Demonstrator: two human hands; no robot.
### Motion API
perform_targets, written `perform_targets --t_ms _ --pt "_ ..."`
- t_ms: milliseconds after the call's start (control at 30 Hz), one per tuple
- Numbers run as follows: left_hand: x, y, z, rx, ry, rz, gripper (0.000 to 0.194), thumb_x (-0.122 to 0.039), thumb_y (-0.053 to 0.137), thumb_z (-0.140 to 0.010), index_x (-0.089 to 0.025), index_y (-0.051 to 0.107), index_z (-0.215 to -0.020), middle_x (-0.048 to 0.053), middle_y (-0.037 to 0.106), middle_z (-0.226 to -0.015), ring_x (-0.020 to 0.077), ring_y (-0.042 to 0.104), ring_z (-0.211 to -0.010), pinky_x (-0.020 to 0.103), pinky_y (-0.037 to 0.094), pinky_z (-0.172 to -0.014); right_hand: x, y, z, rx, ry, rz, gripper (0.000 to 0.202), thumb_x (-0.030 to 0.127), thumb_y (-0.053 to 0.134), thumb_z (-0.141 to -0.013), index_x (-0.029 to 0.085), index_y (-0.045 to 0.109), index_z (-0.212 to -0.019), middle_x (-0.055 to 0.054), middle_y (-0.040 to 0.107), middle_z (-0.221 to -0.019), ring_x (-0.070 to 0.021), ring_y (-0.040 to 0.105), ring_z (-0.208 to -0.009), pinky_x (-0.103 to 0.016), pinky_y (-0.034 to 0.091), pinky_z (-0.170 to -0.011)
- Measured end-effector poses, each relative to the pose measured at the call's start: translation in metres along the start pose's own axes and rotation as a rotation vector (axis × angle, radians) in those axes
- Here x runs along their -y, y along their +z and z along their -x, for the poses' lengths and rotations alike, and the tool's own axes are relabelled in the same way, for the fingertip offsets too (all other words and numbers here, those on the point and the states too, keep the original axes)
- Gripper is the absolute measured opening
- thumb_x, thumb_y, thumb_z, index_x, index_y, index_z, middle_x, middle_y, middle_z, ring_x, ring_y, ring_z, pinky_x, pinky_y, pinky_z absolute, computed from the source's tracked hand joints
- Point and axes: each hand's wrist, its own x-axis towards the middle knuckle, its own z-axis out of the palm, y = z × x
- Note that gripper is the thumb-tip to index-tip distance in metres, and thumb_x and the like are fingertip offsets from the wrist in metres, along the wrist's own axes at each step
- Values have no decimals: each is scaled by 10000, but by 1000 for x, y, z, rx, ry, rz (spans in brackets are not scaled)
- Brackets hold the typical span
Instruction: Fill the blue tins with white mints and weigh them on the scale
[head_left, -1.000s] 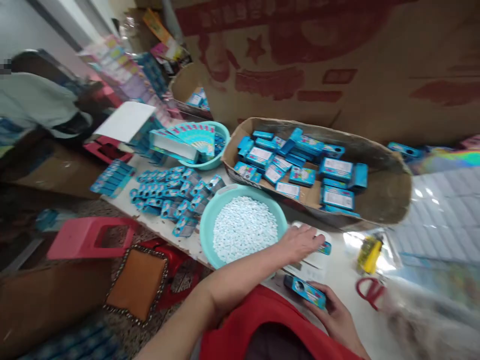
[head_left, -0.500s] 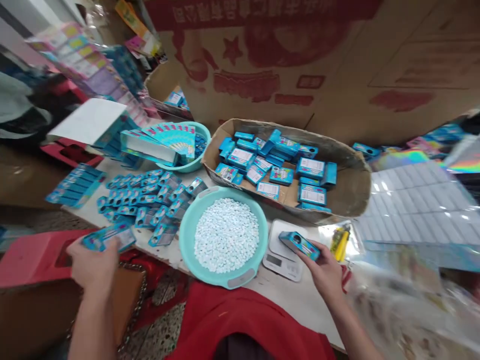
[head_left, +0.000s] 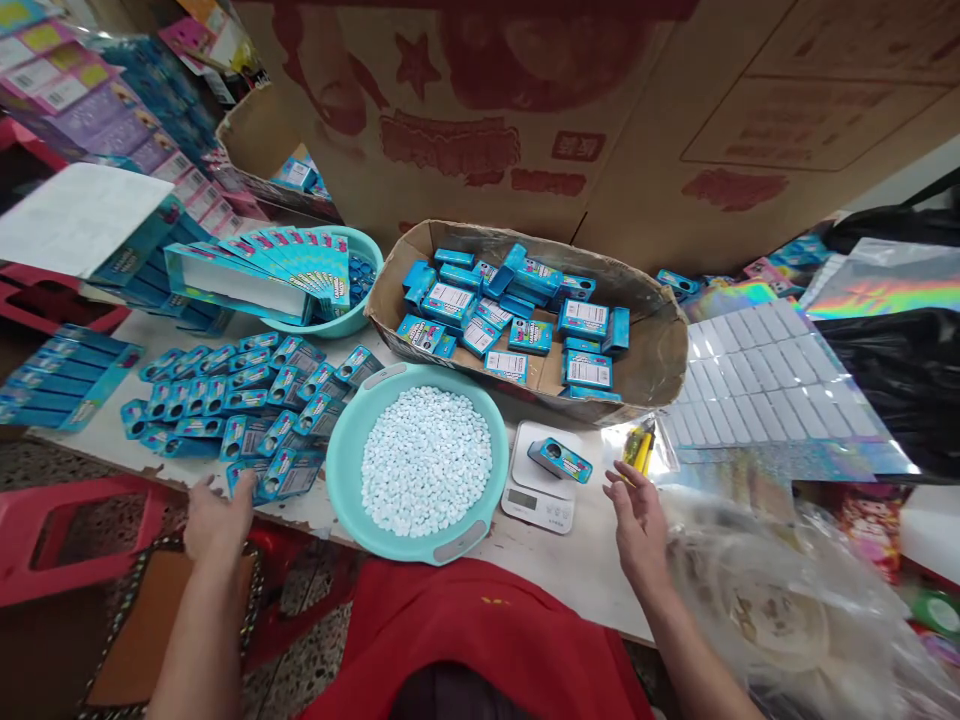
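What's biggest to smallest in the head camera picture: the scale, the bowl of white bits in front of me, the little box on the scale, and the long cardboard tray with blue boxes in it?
As they look there:
1. Cardboard tray
2. Bowl
3. Scale
4. Little box

Moderate indoor light, its source out of frame, brightens the pale table (head_left: 592,580) and casts soft shadows. The big carton (head_left: 637,130) at 12 o'clock is dimmer, and 8 o'clock sinks into gloom. Glare streaks the shiny sheets (head_left: 780,390) at 3 o'clock and the clear plastic (head_left: 772,620) at 4. The centre is fairly sharp; the left hand (head_left: 221,520) at 8 looks slightly smeared, and wide-angle distortion stretches the stacked boxes (head_left: 97,120) at 10.
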Motion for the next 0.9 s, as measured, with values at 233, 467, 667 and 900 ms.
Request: perform_targets --t_ms 233,467,667,900 --pt "-135 5 113 180 795 386 315 -395 386 -905 -180 584 -1023 92 629 -967 219 567 -924 368 446 -863 -9 -10 -3 -84 46 46 515 613 554 -775 185 581 -1060 -107 621 -1049 -241 615 -959 -430 476 -860" --pt "-193 37 187 596 1094 47 252 -362 421 -910 -175 591 -909 110 613 -910 249 558 -899 363 411 -761 -1 -11 -5 -55 18 56 490 588 552 -785 174 601 -1044 -122 648 -1047 -246 625 -950 -399 487 -813" --pt "-184 30 151 889 175 818 256 -410 513 -810 -196 483 -672 -17 475 -570 129 490 -537 232 340 -515 -3 7 -11 38 -124 147 517 547 617 -731 166 573 -1077 -141 615 -1126 -257 593 -1000 -427 477 -840" --pt "-193 9 127 1155 -744 1473 225 -390 537 -773 -171 512 -725 -27 495 -500 55 392 -343 149 193 -330 40 44 -19 116 -373 271 416 538 681 -696 179 609 -893 -32 613 -799 -205 586 -735 -353 485 -687"
